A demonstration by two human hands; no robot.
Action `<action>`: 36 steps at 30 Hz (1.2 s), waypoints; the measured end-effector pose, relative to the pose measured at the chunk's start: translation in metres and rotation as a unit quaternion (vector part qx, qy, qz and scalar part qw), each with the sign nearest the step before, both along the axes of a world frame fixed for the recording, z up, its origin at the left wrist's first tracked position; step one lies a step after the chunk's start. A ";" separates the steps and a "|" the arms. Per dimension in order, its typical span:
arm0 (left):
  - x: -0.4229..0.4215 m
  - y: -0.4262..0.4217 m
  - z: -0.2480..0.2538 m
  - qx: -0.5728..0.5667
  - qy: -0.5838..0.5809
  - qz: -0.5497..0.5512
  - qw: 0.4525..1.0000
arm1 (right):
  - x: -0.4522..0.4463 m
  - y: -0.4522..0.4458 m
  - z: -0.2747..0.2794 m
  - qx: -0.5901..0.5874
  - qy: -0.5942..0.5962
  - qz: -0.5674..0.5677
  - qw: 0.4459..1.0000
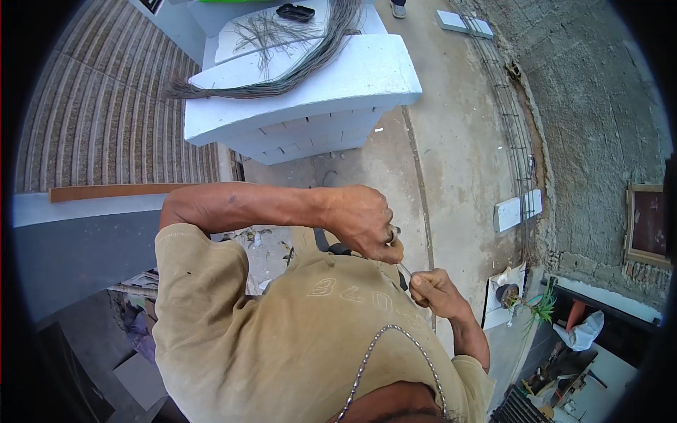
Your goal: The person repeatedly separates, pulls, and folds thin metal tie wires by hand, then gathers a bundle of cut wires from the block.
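My left hand (361, 222) is closed in a fist in front of my belly, knuckles turned to the right. Something round and metallic shows at its fingers; I cannot tell if it is a ring or part of what I hold. A thin, pale, rod-like piece (404, 271) runs from the underside of this fist toward my right hand (434, 292). My right hand is closed, thumb pressed against its fingers at the lower end of that piece. Most of the piece is hidden by my hands, so its exact kind cannot be made out.
Ahead stands a stack of white blocks (303, 116) carrying a long bundle of thin wires (282, 86), loose wires and a black object (295, 12). Along the rough wall on the right lies a steel rebar cage (515, 134) with white blocks. A potted plant (508, 295) stands lower right.
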State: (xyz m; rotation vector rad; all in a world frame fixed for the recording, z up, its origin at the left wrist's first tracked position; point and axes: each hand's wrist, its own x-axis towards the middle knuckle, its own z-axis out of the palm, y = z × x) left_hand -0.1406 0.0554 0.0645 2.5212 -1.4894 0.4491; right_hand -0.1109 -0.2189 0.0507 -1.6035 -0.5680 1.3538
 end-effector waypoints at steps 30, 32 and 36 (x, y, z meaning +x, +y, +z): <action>0.076 0.320 -0.086 -0.443 0.107 0.730 0.510 | 0.183 0.385 -0.113 0.187 -0.636 -0.018 0.748; 0.050 0.311 -0.100 -0.405 0.053 0.727 0.551 | 0.192 0.387 -0.115 0.208 -0.653 0.015 0.728; 0.008 0.290 -0.112 -0.348 0.015 0.705 0.617 | 0.206 0.386 -0.118 0.265 -0.654 0.051 0.707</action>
